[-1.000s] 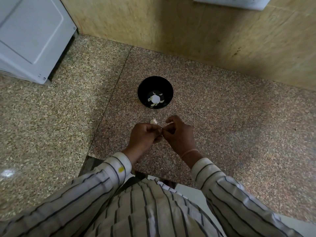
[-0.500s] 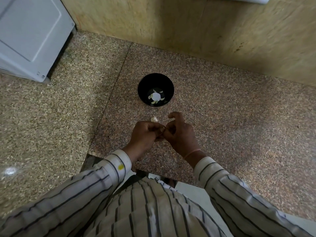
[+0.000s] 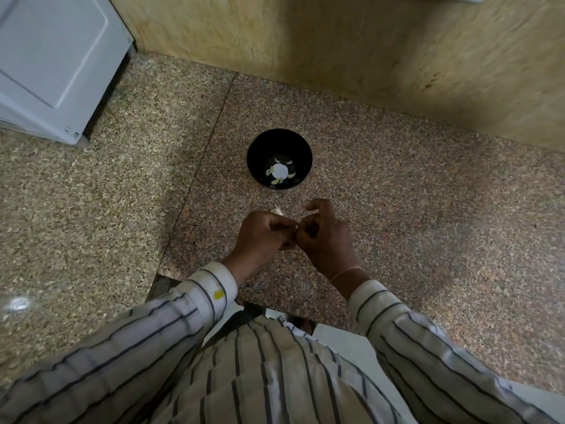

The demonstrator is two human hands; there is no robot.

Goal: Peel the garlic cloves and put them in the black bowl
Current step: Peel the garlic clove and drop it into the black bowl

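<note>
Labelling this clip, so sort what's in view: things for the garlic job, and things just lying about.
For the job: bowl; peeled cloves in it; clove pinched by left hand and right hand; garlic piece on the counter beyond them.
Lying about: white appliance at far left.

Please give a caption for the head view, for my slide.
Left hand and right hand pinch a garlic clove before the black bowl.
</note>
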